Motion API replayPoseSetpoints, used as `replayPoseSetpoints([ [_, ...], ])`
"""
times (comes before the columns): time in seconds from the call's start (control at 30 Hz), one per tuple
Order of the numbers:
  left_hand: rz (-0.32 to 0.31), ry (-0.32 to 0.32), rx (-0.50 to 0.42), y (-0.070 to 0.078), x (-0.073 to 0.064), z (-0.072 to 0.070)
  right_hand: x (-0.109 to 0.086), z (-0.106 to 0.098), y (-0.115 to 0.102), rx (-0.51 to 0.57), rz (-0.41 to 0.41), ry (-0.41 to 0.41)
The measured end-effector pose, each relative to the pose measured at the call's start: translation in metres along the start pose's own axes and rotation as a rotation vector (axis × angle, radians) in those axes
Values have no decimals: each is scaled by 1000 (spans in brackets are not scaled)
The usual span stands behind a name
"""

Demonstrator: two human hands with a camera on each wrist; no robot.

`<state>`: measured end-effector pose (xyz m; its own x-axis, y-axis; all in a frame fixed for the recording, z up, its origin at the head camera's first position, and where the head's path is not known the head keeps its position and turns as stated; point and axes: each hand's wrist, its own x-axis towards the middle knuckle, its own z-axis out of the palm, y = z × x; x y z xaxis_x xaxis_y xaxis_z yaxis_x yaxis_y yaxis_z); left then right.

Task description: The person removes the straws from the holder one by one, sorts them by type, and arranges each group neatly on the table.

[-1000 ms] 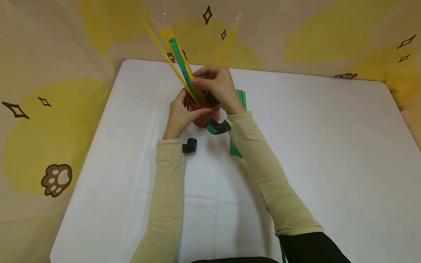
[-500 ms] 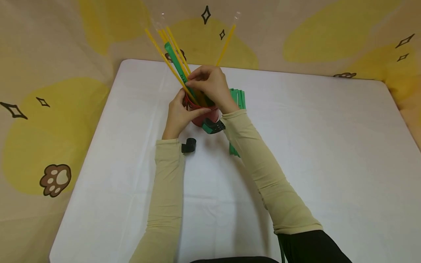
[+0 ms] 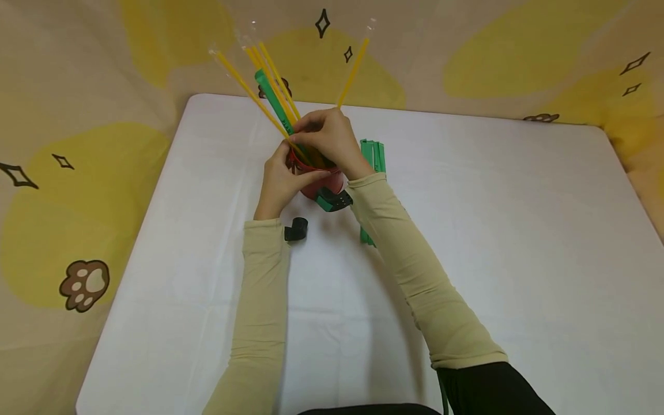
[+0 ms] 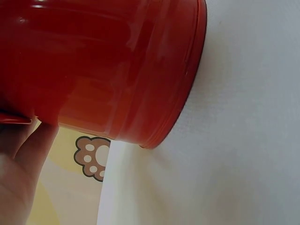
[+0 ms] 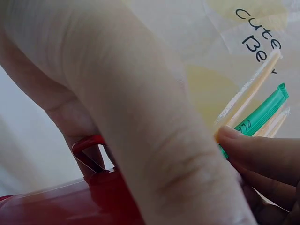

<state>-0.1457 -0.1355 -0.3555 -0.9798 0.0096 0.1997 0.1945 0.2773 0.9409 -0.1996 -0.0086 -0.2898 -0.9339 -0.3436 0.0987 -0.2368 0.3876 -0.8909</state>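
Note:
My left hand holds a small red bucket near its rim, thumb along the front and fingers round the far left side. In the left wrist view the base of the red bucket meets the white surface. My right hand is over the bucket's mouth and pinches a slim green paper-wrapped stick between thumb and fingers. The lower end of the stick is hidden behind the hand. Several yellow straws in clear wrappers lean out of the bucket, most leftward and one rightward.
Several more green wrapped sticks lie in a bundle on the white table, partly under the right forearm. A patterned beige and yellow cloth hangs behind the table. Black wrist camera mounts stick out near the bucket.
My right hand has moved left and slightly down with the green stick, which tilts further left and sits lower in the bucket. The leftmost yellow straw leans further left. My left hand stays on the bucket.

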Motion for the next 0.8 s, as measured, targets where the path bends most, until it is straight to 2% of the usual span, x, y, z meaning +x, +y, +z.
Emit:
replayPoseSetpoints([
  [0.2,4,-7,-7,-1,0,0,0,1,0,10,3,-15],
  [0.8,-5,-13,-4,-3,0,1,-7,-4,0,86,-10,23],
])
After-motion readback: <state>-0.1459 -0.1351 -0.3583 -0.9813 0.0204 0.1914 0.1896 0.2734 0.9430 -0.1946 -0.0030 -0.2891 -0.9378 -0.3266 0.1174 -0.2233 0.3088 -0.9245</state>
